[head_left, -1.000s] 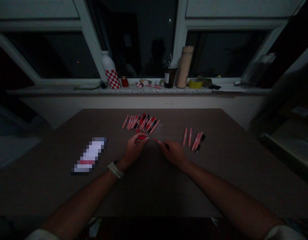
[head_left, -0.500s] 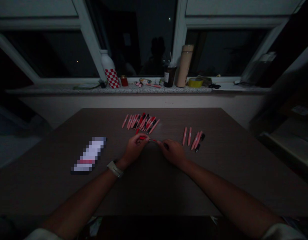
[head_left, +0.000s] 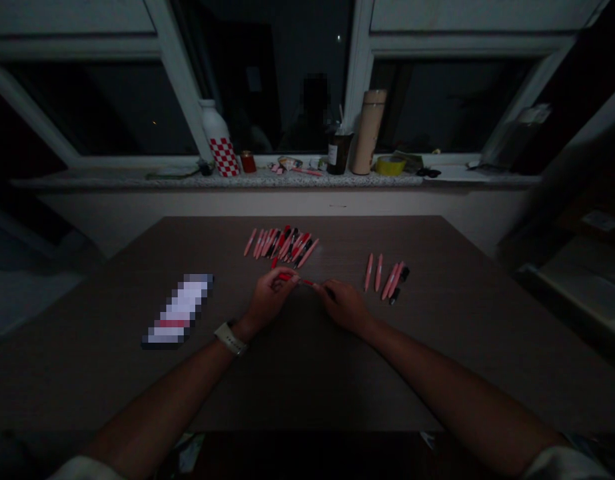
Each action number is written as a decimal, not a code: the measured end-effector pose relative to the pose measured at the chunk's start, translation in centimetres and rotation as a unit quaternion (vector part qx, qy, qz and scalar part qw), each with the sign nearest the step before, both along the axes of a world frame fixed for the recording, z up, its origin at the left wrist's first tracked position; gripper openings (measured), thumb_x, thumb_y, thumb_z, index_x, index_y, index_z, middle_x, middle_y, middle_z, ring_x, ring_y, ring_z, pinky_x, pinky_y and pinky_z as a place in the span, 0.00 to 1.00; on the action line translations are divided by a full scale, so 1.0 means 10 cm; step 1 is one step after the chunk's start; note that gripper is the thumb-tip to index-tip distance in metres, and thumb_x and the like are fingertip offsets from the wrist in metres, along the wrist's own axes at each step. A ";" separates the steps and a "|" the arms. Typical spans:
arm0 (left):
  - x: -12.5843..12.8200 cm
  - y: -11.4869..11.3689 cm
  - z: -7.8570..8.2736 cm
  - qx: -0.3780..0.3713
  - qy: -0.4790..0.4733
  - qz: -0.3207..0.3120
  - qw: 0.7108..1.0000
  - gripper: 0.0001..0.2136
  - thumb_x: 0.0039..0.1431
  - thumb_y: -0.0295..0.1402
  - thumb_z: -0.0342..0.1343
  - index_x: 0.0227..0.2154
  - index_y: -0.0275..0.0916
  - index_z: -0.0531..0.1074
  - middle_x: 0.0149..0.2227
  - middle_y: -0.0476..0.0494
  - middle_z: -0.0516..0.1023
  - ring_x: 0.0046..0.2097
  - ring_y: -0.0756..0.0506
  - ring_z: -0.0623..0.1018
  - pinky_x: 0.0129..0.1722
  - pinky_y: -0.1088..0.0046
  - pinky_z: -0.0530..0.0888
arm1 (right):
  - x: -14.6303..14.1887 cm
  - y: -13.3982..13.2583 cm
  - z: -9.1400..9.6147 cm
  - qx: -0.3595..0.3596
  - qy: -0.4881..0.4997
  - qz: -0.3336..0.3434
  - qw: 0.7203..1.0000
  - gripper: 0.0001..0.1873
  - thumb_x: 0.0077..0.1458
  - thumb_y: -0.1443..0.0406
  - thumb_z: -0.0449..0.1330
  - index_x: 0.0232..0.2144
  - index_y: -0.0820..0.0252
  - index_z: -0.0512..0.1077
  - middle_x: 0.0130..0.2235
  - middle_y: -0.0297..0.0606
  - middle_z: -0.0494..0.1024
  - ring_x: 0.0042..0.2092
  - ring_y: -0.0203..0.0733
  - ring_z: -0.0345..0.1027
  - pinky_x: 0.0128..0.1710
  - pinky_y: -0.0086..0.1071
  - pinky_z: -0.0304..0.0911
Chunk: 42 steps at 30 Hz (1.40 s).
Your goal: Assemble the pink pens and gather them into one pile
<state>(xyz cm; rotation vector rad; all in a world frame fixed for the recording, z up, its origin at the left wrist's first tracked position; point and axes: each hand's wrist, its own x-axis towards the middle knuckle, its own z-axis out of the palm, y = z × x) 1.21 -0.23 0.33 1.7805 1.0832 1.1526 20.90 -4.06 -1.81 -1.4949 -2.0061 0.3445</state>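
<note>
A thin red pen (head_left: pixel 308 282) spans the small space between my two hands, above the middle of the table. My left hand (head_left: pixel 271 297), with a pale watch on the wrist, is closed around its red left part. At the other end, the thumb and fingers of my right hand (head_left: pixel 344 303) pinch it. Whether the pen is whole or in two pieces is too dark to tell. Just beyond my left hand lies a pile of pink, red and black pens (head_left: pixel 287 245). To the right of my right hand lie several pink pens (head_left: pixel 378 273) with black pieces beside them.
A phone (head_left: pixel 180 310) with a lit, blurred screen lies at the left of the table (head_left: pixel 307 380). Along the windowsill (head_left: pixel 267 180) stand a checkered bottle (head_left: pixel 222 150), a dark cup (head_left: pixel 338 152), a tan flask (head_left: pixel 370 133) and a yellow tape roll (head_left: pixel 390 165).
Both hands stay in nearly the same place. Between the fingertips, the visible stretch of the pen has shifted very slightly. The pens on the table have not moved.
</note>
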 end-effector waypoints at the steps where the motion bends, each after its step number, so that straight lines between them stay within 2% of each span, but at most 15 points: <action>1: 0.00 0.00 0.00 -0.004 -0.001 0.000 1.000 0.13 0.55 0.42 0.59 0.35 0.37 0.73 0.33 0.45 0.79 0.33 0.47 0.79 0.31 0.76 0.74 | 0.00 0.00 0.00 -0.002 0.000 0.002 1.000 0.23 0.67 0.53 0.45 0.28 0.59 0.70 0.31 0.37 0.75 0.33 0.37 0.68 0.34 0.29 0.54; 13: 0.00 0.02 -0.05 -0.009 -0.016 -0.012 1.000 0.14 0.54 0.43 0.60 0.38 0.38 0.72 0.35 0.44 0.80 0.35 0.47 0.79 0.34 0.74 0.76 | 0.00 0.00 -0.01 -0.001 0.004 -0.009 1.000 0.23 0.68 0.54 0.43 0.29 0.58 0.69 0.30 0.36 0.75 0.33 0.37 0.68 0.34 0.29 0.54; 17: 0.01 0.04 -0.04 -0.029 -0.032 -0.011 0.999 0.14 0.54 0.42 0.61 0.37 0.37 0.72 0.34 0.44 0.80 0.35 0.46 0.79 0.32 0.75 0.74 | 0.00 0.00 -0.01 -0.002 0.017 -0.020 1.000 0.24 0.68 0.54 0.42 0.29 0.58 0.68 0.30 0.36 0.75 0.32 0.36 0.68 0.32 0.28 0.54; 20: 0.01 0.07 -0.03 -0.056 -0.069 0.018 0.996 0.14 0.54 0.43 0.60 0.36 0.37 0.72 0.30 0.46 0.78 0.30 0.49 0.77 0.26 0.78 0.70 | 0.00 0.00 -0.01 -0.005 0.016 -0.029 0.999 0.24 0.68 0.53 0.42 0.28 0.58 0.68 0.29 0.35 0.74 0.31 0.36 0.67 0.32 0.29 0.54; 23: 0.00 0.10 -0.04 -0.078 -0.103 0.050 0.990 0.15 0.56 0.45 0.58 0.35 0.36 0.71 0.25 0.49 0.76 0.22 0.53 0.70 0.19 0.80 0.63 | 0.00 0.00 -0.01 -0.003 0.010 -0.032 0.999 0.25 0.68 0.53 0.42 0.28 0.58 0.68 0.29 0.36 0.75 0.32 0.37 0.68 0.33 0.29 0.54; 25: -0.01 0.12 -0.05 -0.081 -0.114 0.060 0.988 0.16 0.56 0.46 0.57 0.35 0.36 0.71 0.25 0.50 0.75 0.20 0.54 0.67 0.18 0.80 0.61 | -0.01 0.00 -0.01 -0.006 0.002 -0.030 1.000 0.25 0.68 0.53 0.42 0.28 0.58 0.69 0.30 0.37 0.76 0.33 0.37 0.69 0.33 0.29 0.54; 28: -0.03 0.14 -0.08 -0.068 -0.105 0.067 0.990 0.15 0.54 0.44 0.60 0.35 0.36 0.72 0.28 0.47 0.77 0.24 0.52 0.72 0.23 0.79 0.66 | -0.01 -0.01 0.00 -0.005 -0.002 -0.032 0.999 0.25 0.68 0.53 0.42 0.29 0.58 0.70 0.31 0.38 0.76 0.33 0.38 0.69 0.33 0.29 0.54; 31: -0.04 0.16 -0.11 -0.039 -0.092 0.063 0.993 0.14 0.51 0.41 0.63 0.34 0.37 0.72 0.33 0.44 0.79 0.34 0.48 0.77 0.31 0.76 0.71 | -0.01 -0.02 0.01 -0.006 0.003 -0.033 0.999 0.25 0.68 0.53 0.42 0.29 0.58 0.70 0.31 0.37 0.76 0.33 0.37 0.69 0.33 0.29 0.54; 34: -0.04 0.17 -0.11 -0.029 -0.081 0.045 0.995 0.14 0.54 0.41 0.61 0.39 0.37 0.74 0.37 0.41 0.80 0.38 0.45 0.78 0.34 0.74 0.72 | -0.01 -0.02 0.02 -0.012 -0.001 -0.033 0.999 0.25 0.68 0.52 0.42 0.28 0.58 0.70 0.30 0.37 0.76 0.33 0.37 0.69 0.33 0.29 0.54; 38: -0.04 0.15 -0.10 -0.039 -0.067 0.036 0.996 0.18 0.59 0.46 0.54 0.41 0.36 0.75 0.36 0.42 0.80 0.32 0.47 0.76 0.28 0.75 0.70 | -0.01 -0.02 0.01 -0.005 -0.009 -0.039 0.999 0.26 0.68 0.52 0.42 0.27 0.58 0.69 0.29 0.36 0.75 0.31 0.37 0.69 0.31 0.29 0.52; 42: -0.02 0.14 -0.10 -0.043 -0.076 0.026 0.996 0.17 0.60 0.46 0.52 0.39 0.36 0.72 0.33 0.45 0.79 0.27 0.51 0.71 0.25 0.77 0.66 | -0.01 -0.02 0.02 -0.009 -0.010 -0.038 0.999 0.25 0.68 0.52 0.42 0.28 0.58 0.69 0.30 0.37 0.76 0.32 0.37 0.69 0.32 0.29 0.52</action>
